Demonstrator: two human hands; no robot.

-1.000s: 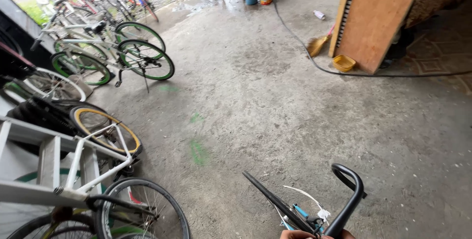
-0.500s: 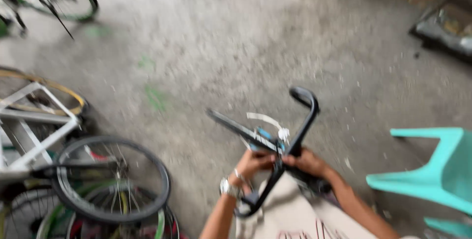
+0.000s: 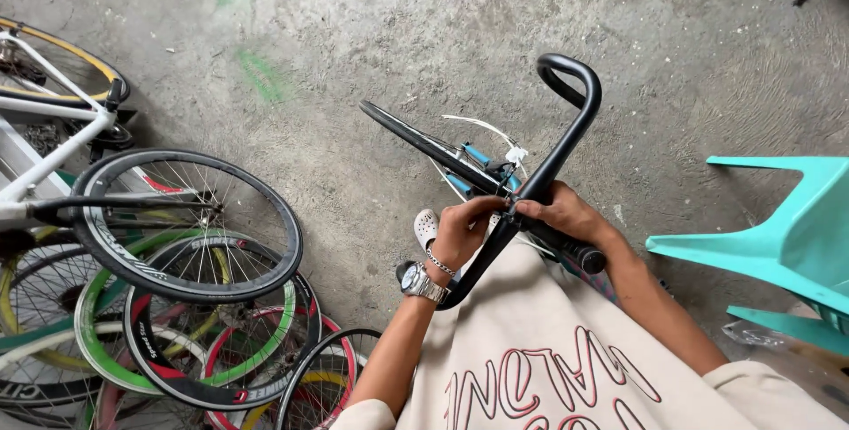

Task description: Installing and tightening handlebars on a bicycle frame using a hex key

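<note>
We hold the black handlebar [image 3: 566,142] above the concrete floor [image 3: 371,49], our left hand [image 3: 460,231] and right hand [image 3: 566,213] both clenched around its middle, beside stacked wheels [image 3: 190,226].

Soft, even daylight fills the view, bright without glare. The floor [image 3: 371,32] shows only faint shadows under the wheels [image 3: 190,226]. Focus is sharp throughout, with slight wide-angle bending near the edges and no motion blur.

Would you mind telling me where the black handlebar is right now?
In the head view, the black handlebar sits centre frame, gripped by the left hand and right hand, above the concrete floor, with the turquoise plastic chair at the right.
</note>
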